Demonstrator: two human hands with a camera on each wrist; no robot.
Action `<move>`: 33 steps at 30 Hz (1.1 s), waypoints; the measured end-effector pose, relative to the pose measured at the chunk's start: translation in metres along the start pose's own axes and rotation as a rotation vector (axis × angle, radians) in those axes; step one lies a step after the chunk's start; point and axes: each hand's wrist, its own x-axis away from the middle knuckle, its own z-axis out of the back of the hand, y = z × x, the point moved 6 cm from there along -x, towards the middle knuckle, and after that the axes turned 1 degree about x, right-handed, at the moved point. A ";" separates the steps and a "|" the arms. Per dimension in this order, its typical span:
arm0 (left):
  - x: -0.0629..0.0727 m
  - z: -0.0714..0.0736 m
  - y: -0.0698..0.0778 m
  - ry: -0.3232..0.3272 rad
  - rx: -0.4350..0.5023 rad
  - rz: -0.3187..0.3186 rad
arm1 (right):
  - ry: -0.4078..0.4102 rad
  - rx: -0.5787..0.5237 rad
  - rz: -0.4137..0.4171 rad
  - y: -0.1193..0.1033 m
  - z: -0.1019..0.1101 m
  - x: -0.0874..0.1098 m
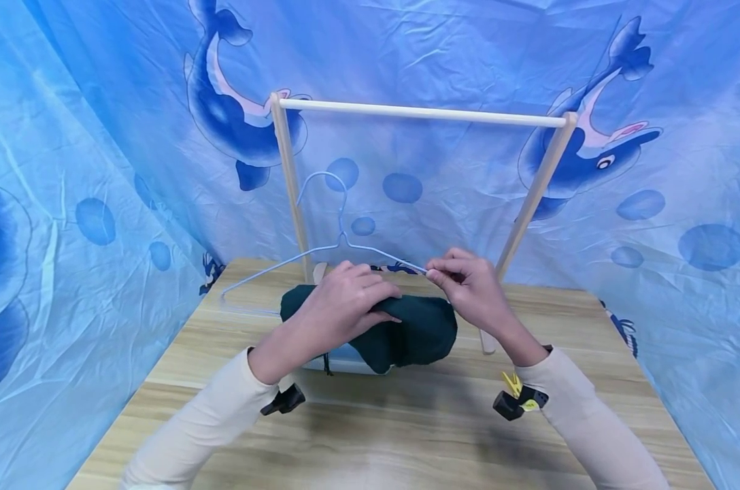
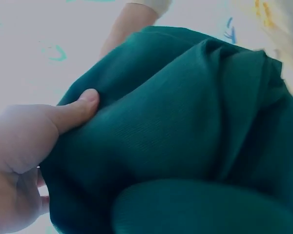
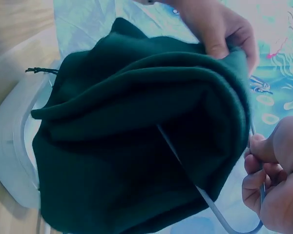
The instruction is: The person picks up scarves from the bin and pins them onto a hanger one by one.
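Note:
A dark green piece of fabric (image 1: 425,330) hangs folded over the lower bar of a pale blue wire hanger (image 1: 342,238). The left hand (image 1: 348,299) grips the fabric's upper fold, its thumb on the near face and the other fingers behind, as the left wrist view shows (image 2: 27,146). Between thumb and fingers, the right hand (image 1: 471,289) pinches the hanger near its right shoulder end. In the right wrist view the hanger's bar (image 3: 207,199) runs into the hollow of the folded green fabric (image 3: 136,156). Much of the bar is hidden inside.
Beneath the fabric stands a translucent plastic box (image 3: 10,141), with a dark cord (image 3: 41,70) showing beside it. Behind the hands rises a wooden rack with a white top rail (image 1: 419,112). A blue dolphin-print sheet (image 1: 468,54) surrounds the wooden table (image 1: 358,435).

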 end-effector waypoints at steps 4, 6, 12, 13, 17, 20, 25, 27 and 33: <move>0.004 -0.012 -0.010 -0.005 0.055 0.054 | 0.003 -0.012 0.012 0.000 0.001 0.000; 0.006 -0.016 -0.015 -0.013 0.081 0.072 | 0.007 -0.017 0.012 0.000 0.001 0.000; 0.008 -0.022 -0.024 -0.023 0.078 0.084 | 0.009 -0.029 0.006 0.001 0.002 0.000; 0.009 -0.022 -0.025 -0.022 0.079 0.083 | 0.009 -0.034 0.005 0.000 0.003 0.000; 0.009 -0.022 -0.027 -0.032 0.087 0.085 | 0.013 -0.045 0.004 -0.001 0.005 -0.001; 0.010 -0.020 -0.027 -0.050 0.075 0.097 | 0.023 -0.045 0.011 -0.003 0.007 -0.002; 0.013 -0.014 -0.032 -0.067 0.011 0.128 | 0.044 -0.051 0.022 -0.007 0.013 -0.004; 0.016 -0.012 -0.034 -0.075 -0.012 0.142 | 0.046 -0.057 0.022 -0.007 0.014 -0.005; 0.033 -0.006 -0.051 -0.142 -0.005 0.265 | 0.044 -0.066 0.024 -0.009 0.018 -0.005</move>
